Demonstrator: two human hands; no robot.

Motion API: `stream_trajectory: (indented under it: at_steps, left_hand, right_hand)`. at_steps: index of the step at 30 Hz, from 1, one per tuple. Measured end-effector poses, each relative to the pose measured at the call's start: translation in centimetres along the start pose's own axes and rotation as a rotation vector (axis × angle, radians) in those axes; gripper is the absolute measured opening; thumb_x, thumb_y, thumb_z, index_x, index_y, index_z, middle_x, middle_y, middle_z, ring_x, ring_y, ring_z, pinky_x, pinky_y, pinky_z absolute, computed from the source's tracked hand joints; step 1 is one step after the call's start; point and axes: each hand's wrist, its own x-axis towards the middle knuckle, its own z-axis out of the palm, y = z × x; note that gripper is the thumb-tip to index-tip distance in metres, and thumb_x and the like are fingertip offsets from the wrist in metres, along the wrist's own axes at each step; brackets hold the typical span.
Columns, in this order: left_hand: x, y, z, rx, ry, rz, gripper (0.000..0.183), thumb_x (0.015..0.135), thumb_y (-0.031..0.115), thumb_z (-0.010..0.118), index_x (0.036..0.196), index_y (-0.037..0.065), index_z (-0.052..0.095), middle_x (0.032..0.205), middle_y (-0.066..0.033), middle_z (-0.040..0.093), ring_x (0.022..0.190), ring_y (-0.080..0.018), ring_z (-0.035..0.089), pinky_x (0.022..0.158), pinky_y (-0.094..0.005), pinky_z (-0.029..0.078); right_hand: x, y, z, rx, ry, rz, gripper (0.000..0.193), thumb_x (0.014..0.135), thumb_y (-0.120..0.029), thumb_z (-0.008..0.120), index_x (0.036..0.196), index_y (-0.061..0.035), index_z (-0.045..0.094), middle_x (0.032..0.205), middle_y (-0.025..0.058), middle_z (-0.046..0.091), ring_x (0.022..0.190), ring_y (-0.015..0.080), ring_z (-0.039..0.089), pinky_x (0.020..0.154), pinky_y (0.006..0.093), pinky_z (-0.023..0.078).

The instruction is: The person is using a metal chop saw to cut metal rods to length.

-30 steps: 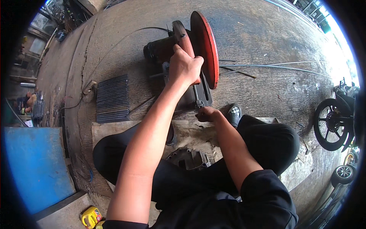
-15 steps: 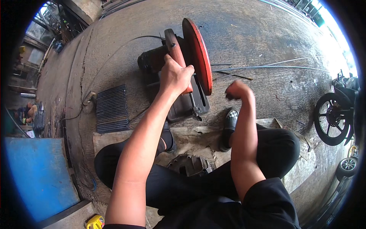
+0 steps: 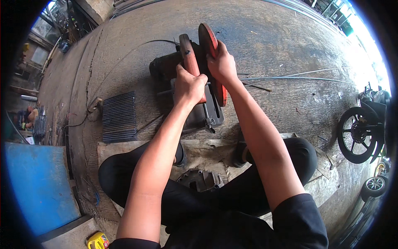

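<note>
On the concrete floor in front of me stands a chop saw with a dark base, a red and black handle and a round red blade guard. My left hand is wrapped round the lower part of the handle. With my right hand I grip the guard at its right face, fingers at the rim and the thumb toward the handle. The clamp screw sticks out of the base toward me. Whatever lies beneath the guard is hidden.
Left of the saw lies a flat row of cut dark rods. Long thin rods stretch away to the right. A dark metal casting sits between my legs. Also around are a blue panel, a yellow container and a motorcycle wheel.
My right hand, loosely curled in the air right of the saw before, has reached forward and left onto the red guard. The left hand keeps its hold on the handle.
</note>
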Motion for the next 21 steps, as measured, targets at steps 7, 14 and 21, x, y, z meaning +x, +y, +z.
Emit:
stream_trajectory:
  at_steps: [7,14,21]
  left_hand:
    - [-2.1,-0.7,0.4,0.008,0.074,0.149,0.07,0.076,0.015,0.063,0.13,-0.005,0.022,0.082,-0.0261,0.062,0.069,-0.037,0.066,0.061,-0.0429,0.053]
    - [-4.0,-2.5,0.9,-0.032,-0.109,0.056,0.092,0.075,0.006,0.064,0.144,-0.002,0.002,0.103,-0.0333,0.059,0.091,-0.0442,0.062,0.082,-0.0468,0.05]
    - [-5.3,-4.1,2.4,-0.028,0.091,0.255,0.086,0.071,0.001,0.06,0.143,-0.004,0.013,0.126,-0.0322,0.045,0.115,-0.0406,0.052,0.097,-0.0436,0.041]
  right_hand:
    - [-1.6,1.9,0.4,0.168,-0.042,0.086,0.053,0.074,-0.021,0.065,0.123,-0.0041,0.054,0.093,0.0258,0.065,0.09,0.0427,0.063,0.08,0.046,0.049]
    - [-3.5,2.5,1.1,0.18,0.09,0.019,0.051,0.071,-0.017,0.062,0.12,-0.0027,0.056,0.086,0.0253,0.065,0.083,0.0412,0.065,0.074,0.0444,0.051]
    - [-4.9,3.1,1.2,0.193,0.091,0.049,0.052,0.071,-0.016,0.061,0.121,-0.0012,0.056,0.086,0.0243,0.065,0.081,0.0387,0.066,0.074,0.0413,0.051]
